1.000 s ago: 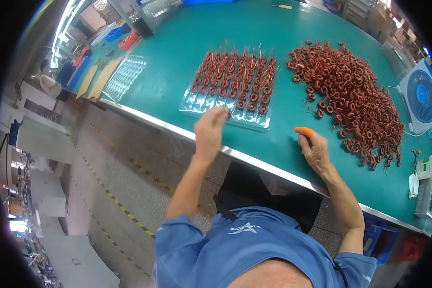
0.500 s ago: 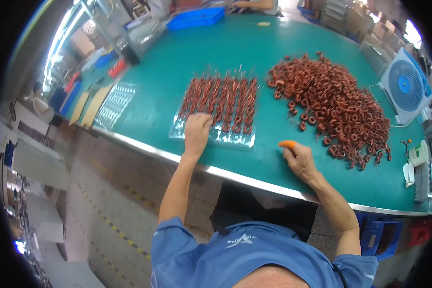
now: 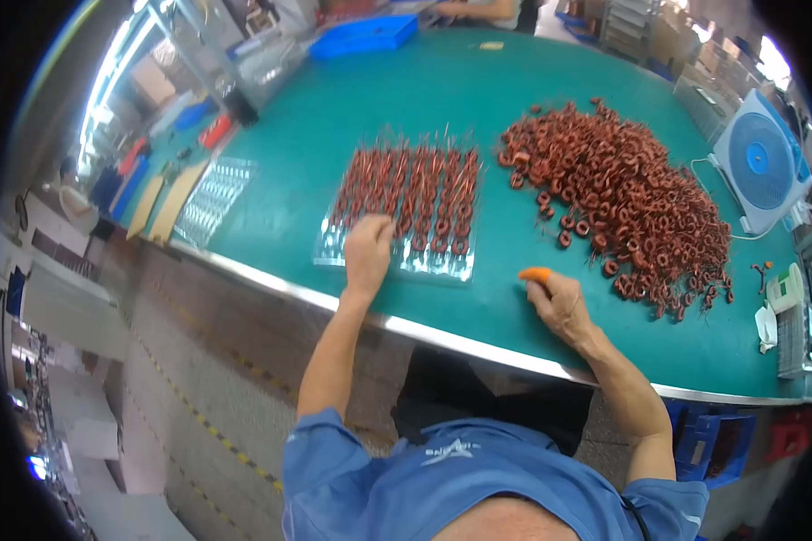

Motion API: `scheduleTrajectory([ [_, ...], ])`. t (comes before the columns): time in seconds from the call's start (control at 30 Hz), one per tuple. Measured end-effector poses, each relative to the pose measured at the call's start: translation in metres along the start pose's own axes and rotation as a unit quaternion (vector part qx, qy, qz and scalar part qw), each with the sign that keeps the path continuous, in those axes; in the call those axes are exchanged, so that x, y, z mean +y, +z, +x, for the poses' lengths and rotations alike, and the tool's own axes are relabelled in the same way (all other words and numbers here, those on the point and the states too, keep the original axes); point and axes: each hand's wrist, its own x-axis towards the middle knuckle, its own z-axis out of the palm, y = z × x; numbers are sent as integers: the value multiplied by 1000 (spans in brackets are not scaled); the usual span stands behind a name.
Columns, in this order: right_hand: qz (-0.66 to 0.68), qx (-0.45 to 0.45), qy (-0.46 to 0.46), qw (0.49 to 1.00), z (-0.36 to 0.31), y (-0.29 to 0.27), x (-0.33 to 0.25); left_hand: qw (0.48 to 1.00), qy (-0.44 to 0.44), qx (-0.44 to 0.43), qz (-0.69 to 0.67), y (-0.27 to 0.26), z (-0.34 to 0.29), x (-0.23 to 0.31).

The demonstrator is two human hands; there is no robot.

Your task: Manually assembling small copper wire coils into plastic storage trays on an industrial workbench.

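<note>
Steadily filling up, by our reading, a clear plastic tray (image 3: pixel 438 269) lies before the worker on a green table (image 3: pixel 334 99) in the head camera's view, its rows of reddish-brown wire coils (image 3: pixel 419 194) covering most of it. We judge this tray well past halfway: unfilled pockets show along its near edge, from about five to seven o'clock, though the worker's fingers hide part of that strip. Far more looks left outside it, as a large heap of loose coils (image 3: pixel 618 194) spreads at the tray's three o'clock. A second clear tray (image 3: pixel 215 203) lies at nine o'clock, and a blue fan (image 3: pixel 758 158) stands beyond the heap, between two and three.

At the tray's seven o'clock, we see the left hand (image 3: pixel 368 257) with fingertips drawn together at the near rows; whether they pinch a coil, we cannot tell. At four o'clock, between tray and heap, the right hand (image 3: pixel 559 302) is loosely curled, its index finger in an orange cover (image 3: pixel 536 273) close to the thumb. We cannot tell whether anything sits between them.
</note>
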Motion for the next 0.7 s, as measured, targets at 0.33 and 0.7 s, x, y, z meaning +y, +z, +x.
scheduleTrajectory([
  [0.33,0,0,20,1000,5,-4,-2,998,53,-20,32,5,0,6],
  [0.7,-21,0,6,1000,-4,-2,-2,999,45,30,-6,-13,25,-7],
])
